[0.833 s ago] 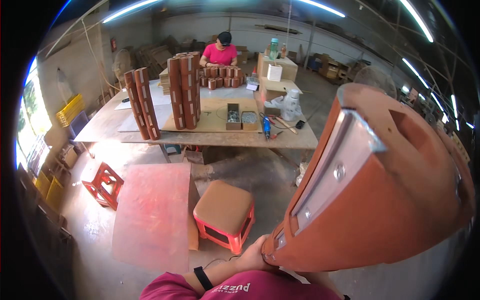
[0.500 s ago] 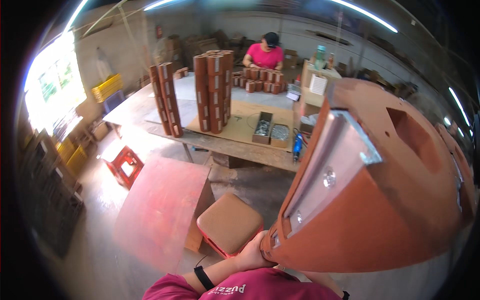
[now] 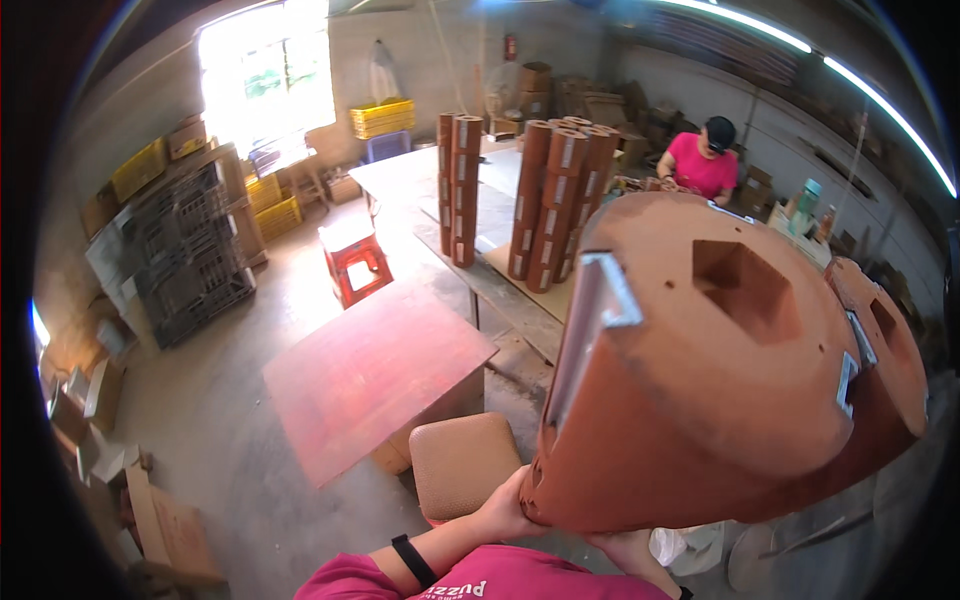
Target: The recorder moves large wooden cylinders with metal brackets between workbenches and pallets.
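Two tall reddish-brown stacked columns lean up toward me, the nearer column (image 3: 690, 400) large in view and the farther column (image 3: 880, 340) behind its right side. Pale metal channels are set into their sides, and an angular hole opens in each top end. My left hand (image 3: 507, 508) is closed around the lower end of the nearer column. Under the columns, my right hand (image 3: 622, 550) bears on their lower part, its fingers mostly hidden. On the worktable (image 3: 495, 262) stand similar brown columns (image 3: 560, 200), with a separate pair (image 3: 460, 190) to their left.
A pink-topped board (image 3: 380, 370) lies over a box ahead of me, beside a tan-cushioned stool (image 3: 465, 465). Farther off are a red stool (image 3: 355, 265), black pallets (image 3: 190, 260) and yellow crates (image 3: 382, 118). Across the table a person (image 3: 703, 165) in pink works. Cardboard boxes (image 3: 165, 520) lie at left.
My view has turned left, so the table and co-worker now appear farther right. The held columns have tilted, showing more of their top ends. Both hands keep their hold.
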The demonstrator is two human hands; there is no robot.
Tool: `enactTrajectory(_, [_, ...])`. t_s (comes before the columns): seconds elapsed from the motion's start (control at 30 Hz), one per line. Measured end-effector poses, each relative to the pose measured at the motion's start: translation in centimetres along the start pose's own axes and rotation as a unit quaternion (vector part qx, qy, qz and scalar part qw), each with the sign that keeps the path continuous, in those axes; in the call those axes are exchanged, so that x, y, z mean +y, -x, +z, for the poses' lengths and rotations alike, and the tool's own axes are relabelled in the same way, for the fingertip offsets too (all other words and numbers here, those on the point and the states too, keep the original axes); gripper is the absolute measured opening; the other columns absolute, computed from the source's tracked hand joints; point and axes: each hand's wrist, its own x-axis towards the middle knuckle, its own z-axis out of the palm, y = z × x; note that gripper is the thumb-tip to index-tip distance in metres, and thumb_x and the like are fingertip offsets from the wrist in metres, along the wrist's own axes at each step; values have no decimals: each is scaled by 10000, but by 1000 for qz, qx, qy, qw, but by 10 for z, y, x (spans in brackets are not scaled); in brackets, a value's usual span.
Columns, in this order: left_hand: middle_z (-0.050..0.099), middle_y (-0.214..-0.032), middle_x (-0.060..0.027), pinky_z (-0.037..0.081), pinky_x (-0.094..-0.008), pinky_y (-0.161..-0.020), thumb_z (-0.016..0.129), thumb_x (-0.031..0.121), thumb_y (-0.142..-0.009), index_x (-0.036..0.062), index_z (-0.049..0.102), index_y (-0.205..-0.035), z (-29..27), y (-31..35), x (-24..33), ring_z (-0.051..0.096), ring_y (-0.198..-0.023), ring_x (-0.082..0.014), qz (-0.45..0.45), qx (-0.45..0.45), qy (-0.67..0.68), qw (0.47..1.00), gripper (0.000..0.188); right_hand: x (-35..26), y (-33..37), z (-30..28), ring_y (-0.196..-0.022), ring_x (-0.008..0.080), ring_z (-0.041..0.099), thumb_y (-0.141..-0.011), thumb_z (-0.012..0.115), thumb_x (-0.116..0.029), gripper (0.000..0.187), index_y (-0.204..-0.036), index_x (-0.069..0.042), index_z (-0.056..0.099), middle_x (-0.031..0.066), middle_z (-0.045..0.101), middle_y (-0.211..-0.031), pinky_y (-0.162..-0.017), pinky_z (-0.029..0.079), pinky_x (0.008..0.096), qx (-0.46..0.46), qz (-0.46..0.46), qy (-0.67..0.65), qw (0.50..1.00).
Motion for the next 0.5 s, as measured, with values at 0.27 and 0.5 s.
enactTrajectory(0.27, [501, -1046, -116, 390, -303, -850, 760, 130, -488, 23, 349, -1151, -32, -70, -29, 487, -996, -201, -36, 4, -58, 998, 787, 5, -105, 3, -935, 182, 519, -527, 766, -170, 590, -1023, -30, 480, 86, 530, -1008, -785, 428, 301, -23, -189, 114, 975])
enactTrajectory(0.5, [501, -1062, -103, 389, -301, -852, 760, 142, -494, 33, 338, -1171, -85, -132, -35, 486, -996, -190, -52, 28, -36, 998, 805, 11, -190, 21, -894, 181, 551, -489, 781, -178, 624, -1021, -18, 498, 97, 559, -984, -757, 447, 294, -16, -165, 122, 979])
